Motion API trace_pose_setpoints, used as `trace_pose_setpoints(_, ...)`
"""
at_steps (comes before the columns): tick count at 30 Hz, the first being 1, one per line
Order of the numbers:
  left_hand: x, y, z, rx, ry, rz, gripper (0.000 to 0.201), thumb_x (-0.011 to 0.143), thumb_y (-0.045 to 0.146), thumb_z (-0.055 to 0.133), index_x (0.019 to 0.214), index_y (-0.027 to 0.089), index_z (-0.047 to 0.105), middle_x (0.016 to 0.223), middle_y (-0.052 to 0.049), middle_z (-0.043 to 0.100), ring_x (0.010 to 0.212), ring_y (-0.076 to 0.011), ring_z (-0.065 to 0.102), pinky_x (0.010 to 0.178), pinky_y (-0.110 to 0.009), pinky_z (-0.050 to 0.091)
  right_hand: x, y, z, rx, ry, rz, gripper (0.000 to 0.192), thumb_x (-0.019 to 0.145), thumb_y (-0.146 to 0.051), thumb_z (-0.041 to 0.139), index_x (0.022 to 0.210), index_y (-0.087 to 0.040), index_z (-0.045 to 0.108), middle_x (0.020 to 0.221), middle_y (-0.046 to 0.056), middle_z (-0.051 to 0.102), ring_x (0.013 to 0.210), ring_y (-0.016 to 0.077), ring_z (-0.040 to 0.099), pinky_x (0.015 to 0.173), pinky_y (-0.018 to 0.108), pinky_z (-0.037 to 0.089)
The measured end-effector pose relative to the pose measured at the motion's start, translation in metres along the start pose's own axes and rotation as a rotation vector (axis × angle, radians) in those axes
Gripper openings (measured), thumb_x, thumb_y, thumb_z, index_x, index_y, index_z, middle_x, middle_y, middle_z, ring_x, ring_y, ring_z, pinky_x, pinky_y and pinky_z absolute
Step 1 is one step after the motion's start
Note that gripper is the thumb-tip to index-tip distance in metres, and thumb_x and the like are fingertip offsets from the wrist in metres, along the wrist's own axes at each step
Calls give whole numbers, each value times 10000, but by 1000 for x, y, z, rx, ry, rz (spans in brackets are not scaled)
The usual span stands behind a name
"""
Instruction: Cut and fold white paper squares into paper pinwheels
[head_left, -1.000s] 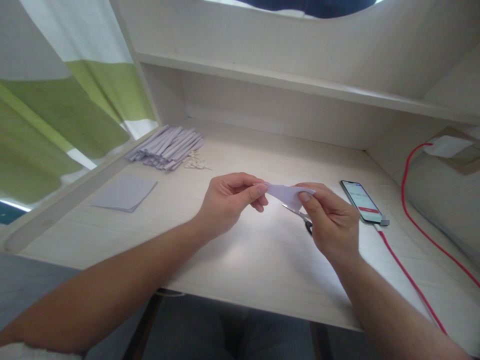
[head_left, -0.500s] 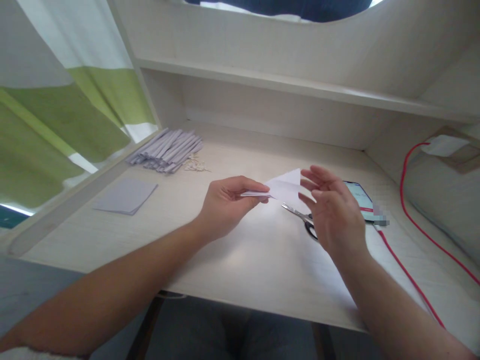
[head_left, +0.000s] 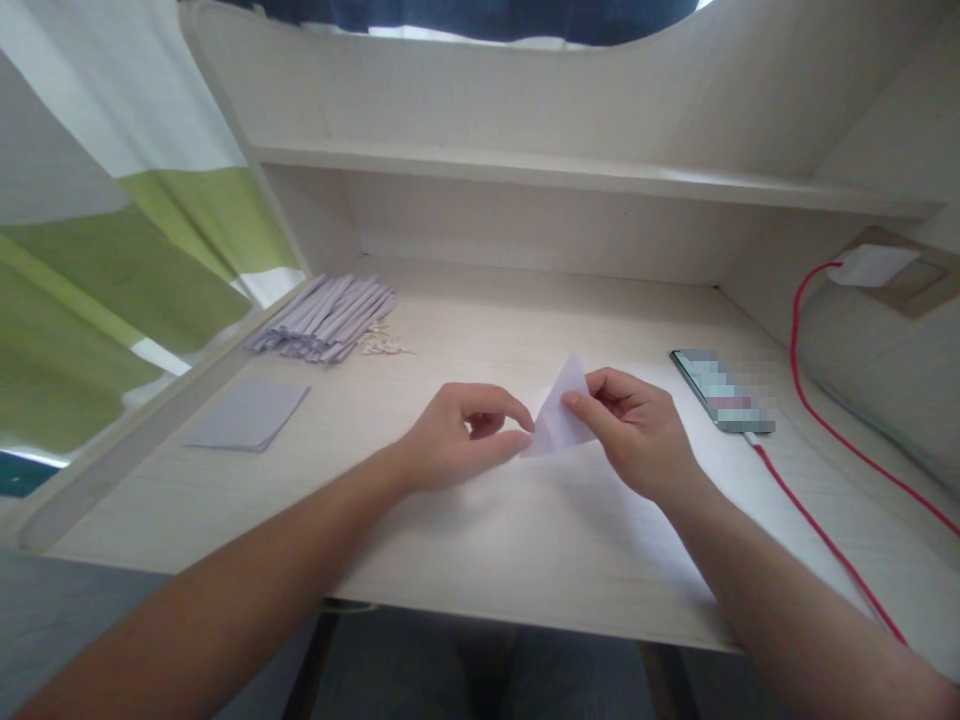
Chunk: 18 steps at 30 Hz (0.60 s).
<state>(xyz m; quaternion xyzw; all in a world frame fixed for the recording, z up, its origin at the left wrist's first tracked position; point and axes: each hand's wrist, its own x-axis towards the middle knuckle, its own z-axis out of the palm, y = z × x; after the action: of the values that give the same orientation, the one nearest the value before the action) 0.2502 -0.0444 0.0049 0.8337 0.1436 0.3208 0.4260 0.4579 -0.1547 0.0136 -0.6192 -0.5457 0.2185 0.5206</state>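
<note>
Two forearms come in from the bottom corners, left forearm (head_left: 247,595) and right forearm (head_left: 787,585), both slanting inward over the desk (head_left: 457,550) so the hands face each other, probably because the piece is small and needs fingertips from both sides. It's a creased sheet of paper (head_left: 559,425), up off the desktop between them with one corner poking up. The right hand (head_left: 637,430) has it pinched, thumb flat on the near face and fingers curled behind, so I'd guess that's the steadying grip. The left hand (head_left: 469,435) makes a loose ring, thumb and index tips close together right at the paper's left edge; can't tell if they're actually gripping it. Off to the left there's a small stack of paper (head_left: 244,418), likely parked there for an easy grab without crowding the hands. On the other side a smartphone (head_left: 724,392) lies face up, tethered by a red cable (head_left: 825,545), which kinda explains its spot near the wall charger (head_left: 874,265). Farther back on the left are piled paper sticks (head_left: 322,320), with whitish stringy bits (head_left: 384,340) just beside them.
</note>
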Motion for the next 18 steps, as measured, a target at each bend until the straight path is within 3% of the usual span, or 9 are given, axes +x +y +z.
trace_pose_setpoints(3,4,-2,3,-102,136,-138,235,862,415,788,853,180,782,792,-44,737,669,-132,589,595,-252,433,-5,-4,3,-196,-104,-156,145,916,-219,696,774,-196,717,692,-14,655,638,139,564,589,283,394)
trace_pose_setpoints(8,5,3,10,-96,130,-137,200,876,392,783,884,194,813,857,-57,787,716,-146,643,634,-251,481,-9,-4,4,-299,-199,-334,107,929,-180,672,832,-202,712,772,-4,697,693,146,591,655,296,420)
trace_pose_setpoints(13,4,12,11,-179,157,-138,158,891,301,756,798,181,800,827,-57,788,706,-144,663,640,-243,524,-9,-5,4,-310,-184,-377,98,943,-177,671,857,-205,709,784,-10,702,695,138,606,648,287,425)
trace_pose_setpoints(18,4,14,12,-162,143,-110,61,832,242,804,831,181,807,812,-50,760,739,-148,669,645,-237,532,-11,-7,5,-295,-147,-390,93,936,-171,685,853,-202,711,782,-5,711,697,141,618,647,292,443)
